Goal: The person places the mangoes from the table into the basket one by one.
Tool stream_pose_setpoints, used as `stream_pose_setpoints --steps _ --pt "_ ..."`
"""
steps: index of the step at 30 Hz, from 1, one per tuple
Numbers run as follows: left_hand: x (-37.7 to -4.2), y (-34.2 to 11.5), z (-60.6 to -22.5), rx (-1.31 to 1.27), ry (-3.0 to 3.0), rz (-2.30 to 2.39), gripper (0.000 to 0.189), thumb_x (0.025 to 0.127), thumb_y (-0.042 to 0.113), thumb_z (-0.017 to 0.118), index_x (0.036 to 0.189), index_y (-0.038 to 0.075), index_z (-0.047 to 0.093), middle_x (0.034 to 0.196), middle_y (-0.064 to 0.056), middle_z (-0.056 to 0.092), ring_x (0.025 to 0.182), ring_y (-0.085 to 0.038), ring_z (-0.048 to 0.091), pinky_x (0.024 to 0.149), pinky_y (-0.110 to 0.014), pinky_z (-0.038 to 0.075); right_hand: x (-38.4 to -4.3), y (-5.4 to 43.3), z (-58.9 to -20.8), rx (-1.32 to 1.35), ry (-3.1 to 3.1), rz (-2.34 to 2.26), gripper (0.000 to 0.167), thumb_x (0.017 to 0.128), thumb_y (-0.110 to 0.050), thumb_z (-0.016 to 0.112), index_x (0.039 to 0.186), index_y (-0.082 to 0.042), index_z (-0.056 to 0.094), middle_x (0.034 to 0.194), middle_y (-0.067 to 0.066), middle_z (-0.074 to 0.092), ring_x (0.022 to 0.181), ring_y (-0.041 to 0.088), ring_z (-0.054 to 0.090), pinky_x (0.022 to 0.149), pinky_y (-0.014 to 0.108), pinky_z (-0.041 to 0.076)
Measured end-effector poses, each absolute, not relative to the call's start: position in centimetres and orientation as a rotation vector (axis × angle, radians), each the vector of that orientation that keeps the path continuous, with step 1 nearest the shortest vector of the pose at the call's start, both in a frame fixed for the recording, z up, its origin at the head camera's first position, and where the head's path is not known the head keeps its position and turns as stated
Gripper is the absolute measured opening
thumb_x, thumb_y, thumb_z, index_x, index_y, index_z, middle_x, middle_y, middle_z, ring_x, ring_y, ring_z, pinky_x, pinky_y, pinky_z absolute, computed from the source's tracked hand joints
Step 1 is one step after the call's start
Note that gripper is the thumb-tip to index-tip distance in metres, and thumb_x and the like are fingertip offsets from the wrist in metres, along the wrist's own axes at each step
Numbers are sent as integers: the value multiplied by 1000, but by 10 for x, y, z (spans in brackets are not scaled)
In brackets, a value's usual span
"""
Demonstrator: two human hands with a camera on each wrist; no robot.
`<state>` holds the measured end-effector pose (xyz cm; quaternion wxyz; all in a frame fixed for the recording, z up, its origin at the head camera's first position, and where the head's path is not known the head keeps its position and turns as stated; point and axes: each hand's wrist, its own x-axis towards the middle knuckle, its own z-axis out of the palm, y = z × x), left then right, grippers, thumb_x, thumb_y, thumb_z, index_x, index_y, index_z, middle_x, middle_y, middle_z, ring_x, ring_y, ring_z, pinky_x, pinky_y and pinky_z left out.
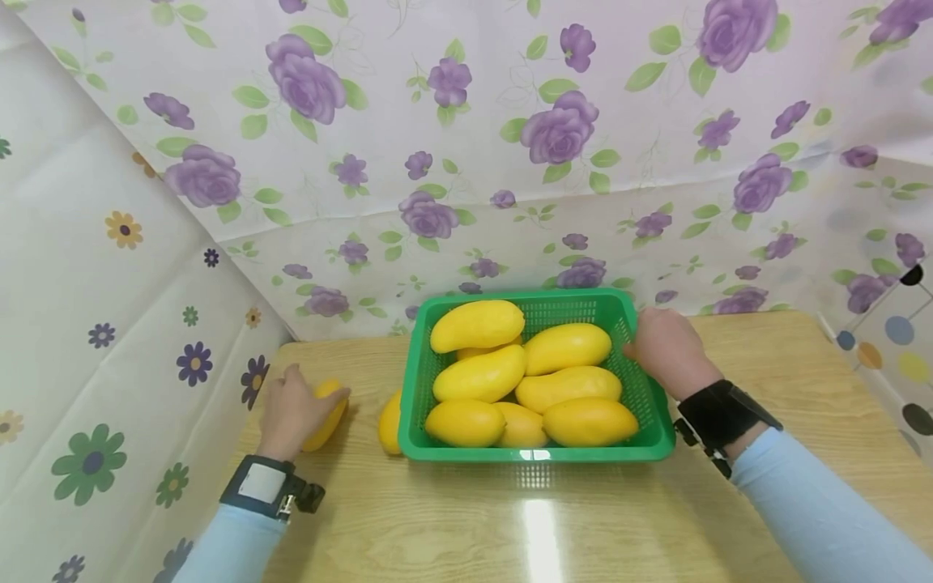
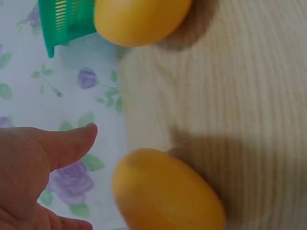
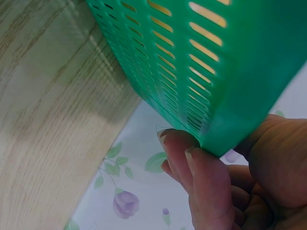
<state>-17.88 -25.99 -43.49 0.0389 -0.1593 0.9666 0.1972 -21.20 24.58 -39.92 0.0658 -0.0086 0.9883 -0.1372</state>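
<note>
On the left side of the table, my left hand (image 1: 295, 413) hovers around a yellow mango (image 1: 325, 417), thumb and fingers spread. In the left wrist view a gap shows between the thumb (image 2: 72, 143) and that mango (image 2: 165, 191). My right hand (image 1: 670, 348) grips the right rim of a green plastic basket (image 1: 535, 455), fingers curled under the edge and thumb over it in the right wrist view. Several yellow mangoes (image 1: 481, 374) lie in the basket. Another mango (image 1: 389, 423) is on the table against the basket's left side, partly hidden by it.
The wooden table (image 1: 452, 526) ends at a back wall covered with purple-flowered cloth (image 1: 474, 146). A flower-patterned sheet (image 1: 131, 340) borders the left side, and a dotted one (image 1: 900, 340) borders the right.
</note>
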Motion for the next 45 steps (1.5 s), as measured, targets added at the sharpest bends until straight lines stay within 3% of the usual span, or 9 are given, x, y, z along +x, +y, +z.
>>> stream_pose_setpoints --steps 10,19,27,35,45 --pt "-174 -268 -452 -530 2874 635 110 76 58 65 144 -8 10 128 -41 31 105 -47 42 81 -58 44 -212 246 -400 -40 3000 -416 30 81 -24 71 76 3 58 62 10 55 52 20 54 43 26 41" --pt "-171 -269 -458 -508 2841 616 110 76 61 64 142 -9 12 120 -39 37 97 -45 47 73 -52 45 -213 246 -400 -27 2980 -413 30 82 -24 70 81 4 58 65 12 57 54 21 55 44 26 41" --pt "-170 -269 -462 -476 2840 638 105 77 60 63 141 -10 17 119 -37 41 97 -42 49 73 -49 46 -213 246 -400 -24 2968 -406 31 82 -24 69 84 5 58 66 12 57 55 22 56 44 27 41" --pt "-169 -270 -463 -452 2854 673 95 78 57 64 134 -10 28 106 -29 53 85 -33 52 63 -35 43 -213 246 -399 -22 2969 -419 29 82 -24 70 78 3 58 63 11 56 54 21 55 44 26 41" --pt "-171 -269 -462 -445 2851 655 82 81 54 62 128 -8 36 100 -24 57 78 -29 53 59 -32 40 -212 246 -399 -18 2972 -435 28 81 -24 70 76 1 59 63 10 56 53 21 54 44 26 41"
